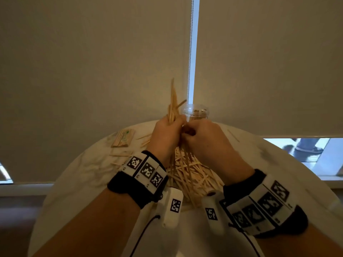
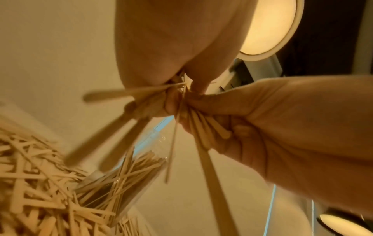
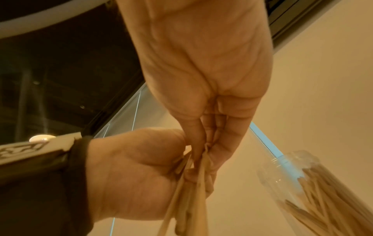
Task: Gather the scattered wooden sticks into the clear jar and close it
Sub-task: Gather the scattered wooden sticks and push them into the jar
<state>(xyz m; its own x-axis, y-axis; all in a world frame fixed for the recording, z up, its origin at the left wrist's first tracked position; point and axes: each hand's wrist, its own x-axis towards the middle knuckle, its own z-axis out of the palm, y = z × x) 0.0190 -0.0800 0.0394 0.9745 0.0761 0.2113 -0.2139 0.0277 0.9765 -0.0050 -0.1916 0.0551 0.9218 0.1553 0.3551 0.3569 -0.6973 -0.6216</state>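
Note:
My left hand (image 1: 173, 127) grips a bundle of wooden sticks (image 1: 173, 102) whose ends fan upward above the fist. Right beside it, my right hand (image 1: 190, 133) pinches the lower part of the same bundle (image 3: 194, 206); both hands hover over the big pile of sticks (image 1: 191, 173). The clear jar (image 1: 194, 113) stands open just behind the hands, partly filled with sticks, seen also in the left wrist view as the jar (image 2: 125, 178) below the bundle (image 2: 201, 127). In the right wrist view the jar (image 3: 322, 183) is to the right.
The round white table (image 1: 83, 182) carries a flat packet of sticks (image 1: 123, 138) at the far left and several loose sticks (image 1: 118, 154) near it. A window blind with a bead chain (image 1: 191, 71) hangs right behind the table.

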